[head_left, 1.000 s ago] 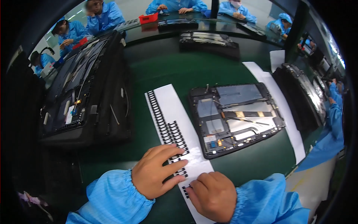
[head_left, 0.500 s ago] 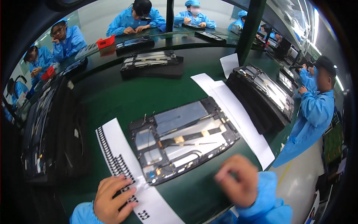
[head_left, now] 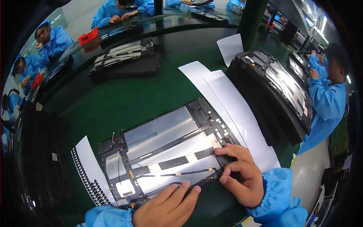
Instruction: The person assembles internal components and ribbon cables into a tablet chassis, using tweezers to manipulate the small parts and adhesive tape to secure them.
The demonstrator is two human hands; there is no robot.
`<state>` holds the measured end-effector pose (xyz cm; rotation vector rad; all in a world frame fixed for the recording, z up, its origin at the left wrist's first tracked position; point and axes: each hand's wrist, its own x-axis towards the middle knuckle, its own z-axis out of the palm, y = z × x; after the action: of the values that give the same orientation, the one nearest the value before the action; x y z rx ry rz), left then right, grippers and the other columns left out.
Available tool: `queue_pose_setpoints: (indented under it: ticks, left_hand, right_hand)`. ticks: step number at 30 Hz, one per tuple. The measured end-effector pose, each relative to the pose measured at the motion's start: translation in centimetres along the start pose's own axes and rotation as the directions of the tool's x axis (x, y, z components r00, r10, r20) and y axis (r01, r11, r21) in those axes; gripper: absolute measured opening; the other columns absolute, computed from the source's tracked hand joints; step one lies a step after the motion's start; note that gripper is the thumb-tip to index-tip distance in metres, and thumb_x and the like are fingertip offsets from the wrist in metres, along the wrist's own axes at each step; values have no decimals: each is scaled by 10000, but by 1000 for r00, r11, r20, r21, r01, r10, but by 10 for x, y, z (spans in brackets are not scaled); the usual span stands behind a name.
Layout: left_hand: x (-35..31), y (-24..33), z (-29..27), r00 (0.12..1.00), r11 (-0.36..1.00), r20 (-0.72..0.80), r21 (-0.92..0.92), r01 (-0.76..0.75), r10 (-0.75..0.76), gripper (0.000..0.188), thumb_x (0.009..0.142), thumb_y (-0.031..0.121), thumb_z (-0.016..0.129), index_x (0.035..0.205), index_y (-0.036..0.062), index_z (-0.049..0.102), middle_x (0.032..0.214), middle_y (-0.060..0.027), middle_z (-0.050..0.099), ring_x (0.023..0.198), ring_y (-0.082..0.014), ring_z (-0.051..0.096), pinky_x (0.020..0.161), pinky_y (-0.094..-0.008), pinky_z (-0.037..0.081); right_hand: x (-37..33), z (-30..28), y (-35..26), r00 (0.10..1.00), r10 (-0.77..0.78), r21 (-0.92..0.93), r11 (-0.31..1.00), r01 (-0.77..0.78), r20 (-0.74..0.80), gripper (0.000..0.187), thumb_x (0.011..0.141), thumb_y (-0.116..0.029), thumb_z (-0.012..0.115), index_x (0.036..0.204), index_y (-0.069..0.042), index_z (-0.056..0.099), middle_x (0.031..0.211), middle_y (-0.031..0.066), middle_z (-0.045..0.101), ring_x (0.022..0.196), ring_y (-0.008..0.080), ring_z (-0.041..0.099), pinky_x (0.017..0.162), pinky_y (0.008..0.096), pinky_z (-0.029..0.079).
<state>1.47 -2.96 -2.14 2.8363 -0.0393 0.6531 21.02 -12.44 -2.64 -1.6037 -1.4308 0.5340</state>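
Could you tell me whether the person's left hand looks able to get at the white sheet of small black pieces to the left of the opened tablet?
Probably yes: the left hand rests on the opened tablet's near edge, and the sheet lies uncovered just beside it.

A green-topped desk [head_left: 113,102] is seen filling most of the frame, pale floor [head_left: 310,178] at lower right, ceiling lights [head_left: 321,24] glaring upper right.

Your left hand [head_left: 168,208] covers the near edge of the opened tablet [head_left: 166,151], and your right hand [head_left: 242,176] hides its near right corner, so you cannot see what the fingertips press there. The 2 forearms are cut off by the lower edge, and the white sheet of small black parts [head_left: 89,176] runs under your left sleeve.
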Motion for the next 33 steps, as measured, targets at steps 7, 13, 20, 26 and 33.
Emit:
queue_pose_setpoints:
  ticks: [7, 13, 20, 26, 33]
  left_hand:
    - [2, 3, -1, 999, 997, 38, 74, -14, 11, 289, 678, 90, 514, 907, -76, 574, 1068, -182, 535, 967, -316, 531, 795, -376, 460]
    - [13, 12, -6, 998, 998, 33, 39, 53, -54, 312, 689, 97, 503, 936, -82, 566, 1081, -184, 528, 996, -313, 521, 815, -375, 454]
    - [24, 8, 9, 998, 994, 68, 114, -5, -2, 323, 719, 113, 478, 960, -88, 552, 1098, -190, 521, 1041, -297, 500, 849, -344, 440]
    - [24, 10, 10, 999, 996, 40, 94, -8, 4, 305, 729, 105, 476, 953, -88, 554, 1104, -189, 523, 1037, -298, 508, 847, -342, 444]
    - [21, 14, 13, 1000, 987, 10, 158, -12, 10, 256, 734, 81, 502, 927, -75, 562, 1083, -193, 533, 1015, -302, 520, 838, -348, 449]
  right_hand:
    - [-1, 0, 1, 1000, 2, -51, 999, -2, 7, 85, 671, -40, 626, 723, -60, 561, 1140, 121, 526, 1128, 316, 416, 939, 398, 265]
    - [1, 3, -3, 1000, -27, -90, 996, 26, -15, 94, 668, -32, 631, 723, -60, 560, 1123, 120, 535, 1113, 313, 432, 929, 390, 276]
    - [-3, -7, 3, 996, 71, 82, 994, -66, -56, 121, 630, -12, 673, 719, -20, 591, 1066, 138, 570, 1085, 318, 473, 886, 387, 366]
    - [-3, -12, -3, 999, -43, -133, 990, 44, 5, 152, 611, -9, 688, 741, -34, 613, 1038, 117, 556, 1040, 310, 488, 871, 381, 383]
    - [-1, -2, -4, 988, -138, -237, 964, 120, -63, 143, 583, 0, 648, 706, -38, 586, 970, 114, 552, 933, 290, 493, 819, 372, 378]
